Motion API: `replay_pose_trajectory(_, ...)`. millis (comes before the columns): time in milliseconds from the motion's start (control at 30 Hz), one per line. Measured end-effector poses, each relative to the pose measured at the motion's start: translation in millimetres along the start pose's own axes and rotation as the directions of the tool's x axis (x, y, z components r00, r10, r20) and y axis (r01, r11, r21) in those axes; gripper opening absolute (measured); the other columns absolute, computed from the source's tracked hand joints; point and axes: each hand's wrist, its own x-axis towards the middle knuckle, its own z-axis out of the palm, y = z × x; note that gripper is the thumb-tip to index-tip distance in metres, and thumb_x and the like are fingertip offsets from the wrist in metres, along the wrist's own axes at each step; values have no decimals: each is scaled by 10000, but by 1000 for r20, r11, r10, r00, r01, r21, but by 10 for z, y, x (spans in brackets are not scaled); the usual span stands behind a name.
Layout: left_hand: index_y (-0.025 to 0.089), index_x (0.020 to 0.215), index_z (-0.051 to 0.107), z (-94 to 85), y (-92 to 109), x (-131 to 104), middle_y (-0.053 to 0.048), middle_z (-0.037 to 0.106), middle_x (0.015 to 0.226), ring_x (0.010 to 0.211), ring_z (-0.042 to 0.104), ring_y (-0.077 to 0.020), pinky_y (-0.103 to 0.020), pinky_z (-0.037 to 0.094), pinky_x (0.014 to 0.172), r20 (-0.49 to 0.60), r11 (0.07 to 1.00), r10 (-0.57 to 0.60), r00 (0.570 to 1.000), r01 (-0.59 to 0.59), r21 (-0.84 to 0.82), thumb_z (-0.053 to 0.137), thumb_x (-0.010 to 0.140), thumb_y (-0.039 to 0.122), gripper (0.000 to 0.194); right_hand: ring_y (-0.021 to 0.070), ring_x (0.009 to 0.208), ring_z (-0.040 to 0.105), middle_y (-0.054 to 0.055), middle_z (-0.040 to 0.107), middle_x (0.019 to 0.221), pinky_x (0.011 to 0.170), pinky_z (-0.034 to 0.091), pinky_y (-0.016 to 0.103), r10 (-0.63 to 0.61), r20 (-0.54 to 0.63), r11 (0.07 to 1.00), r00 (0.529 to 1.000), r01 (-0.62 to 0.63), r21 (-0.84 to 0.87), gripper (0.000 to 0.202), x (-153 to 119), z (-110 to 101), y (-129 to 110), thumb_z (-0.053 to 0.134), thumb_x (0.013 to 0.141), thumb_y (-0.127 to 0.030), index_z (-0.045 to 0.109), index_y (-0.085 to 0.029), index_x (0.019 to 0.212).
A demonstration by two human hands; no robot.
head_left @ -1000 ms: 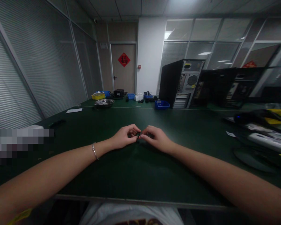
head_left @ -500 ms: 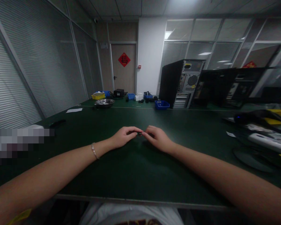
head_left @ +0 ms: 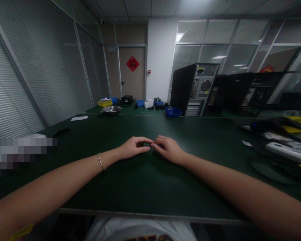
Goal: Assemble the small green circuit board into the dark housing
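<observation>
A small green and dark piece (head_left: 146, 144), perhaps a little circuit board, is held low over the green table between my two hands. My left hand (head_left: 132, 147), with a bracelet at the wrist, has its thumb below the piece and its fingers above, closed about it with part of the green face showing in the gap. From the other side, my right hand (head_left: 169, 149) pinches the right end between thumb and curled forefinger. The fingertips cover that end, so the piece's full shape is hidden.
A dark green table (head_left: 130, 187) spreads under my arms. Farther back are a steel bowl (head_left: 111, 110), a blue tray (head_left: 173, 112), a yellow bin (head_left: 105, 102) and a black computer tower (head_left: 184, 88). Cables and a white device (head_left: 288, 150) lie at right, a paper sheet (head_left: 79, 118) at left.
My left thumb has moved down, away from the forefinger, and more of the green piece shows. My right hand keeps nearly the same place and pinch.
</observation>
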Motion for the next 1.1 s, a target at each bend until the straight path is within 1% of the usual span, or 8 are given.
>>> replay_pose_trajectory(133,203,1207,595,8,-30,1,-66,634,1148,966,593,-194,-316,464,827,-14,1000,4,1000,-4,12,560,877,321,352,136,723,536,42,584,864,637,402,250,-3,-12,1000,1000,3,11,274,7,20,30,461,949,-348,639,-167,843)
replay_pose_trajectory(267,166,1165,592,20,-26,18,-76,620,1095,955,586,-194,-317,474,820,-51,999,-24,998,22,-28,588,857,327,347,137,719,529,40,580,846,656,402,255,-4,-38,1000,999,5,17,278,8,35,60,473,944,-351,631,-166,809)
replay_pose_trajectory(400,160,1105,609,25,-17,22,-64,621,1034,919,583,-188,-322,476,809,-30,998,-37,999,36,-48,591,853,319,299,138,716,525,43,576,844,643,397,252,9,-31,1000,999,-9,16,296,5,23,51,462,948,-369,639,-167,822)
replay_pose_trajectory(633,161,1114,607,12,-10,4,-54,625,987,856,586,-176,-307,474,758,-25,999,-52,998,51,-16,595,850,341,320,137,711,520,42,572,835,635,394,249,9,-30,1000,1000,-8,27,304,7,15,34,463,950,-370,641,-165,815)
replay_pose_trajectory(767,162,1122,611,11,6,-1,-57,635,985,859,593,-180,-307,473,755,-16,999,-46,999,46,-23,593,852,333,320,133,710,523,38,577,845,634,395,248,4,-25,1000,1000,-4,30,308,6,17,43,453,953,-377,639,-168,824)
replay_pose_trajectory(933,179,1113,630,19,15,0,-55,649,989,882,596,-186,-310,472,775,-40,999,-45,998,44,-20,612,835,328,316,130,704,524,36,571,833,646,400,250,-3,-31,1000,1000,4,16,322,13,31,63,450,953,-385,628,-164,802)
replay_pose_trajectory(1100,166,1107,630,21,-5,5,-59,644,995,875,594,-186,-312,474,778,-35,1000,-25,999,25,5,600,842,331,313,130,696,527,38,578,842,635,402,249,-21,-22,999,1000,22,28,315,12,29,70,455,951,-388,635,-166,819)
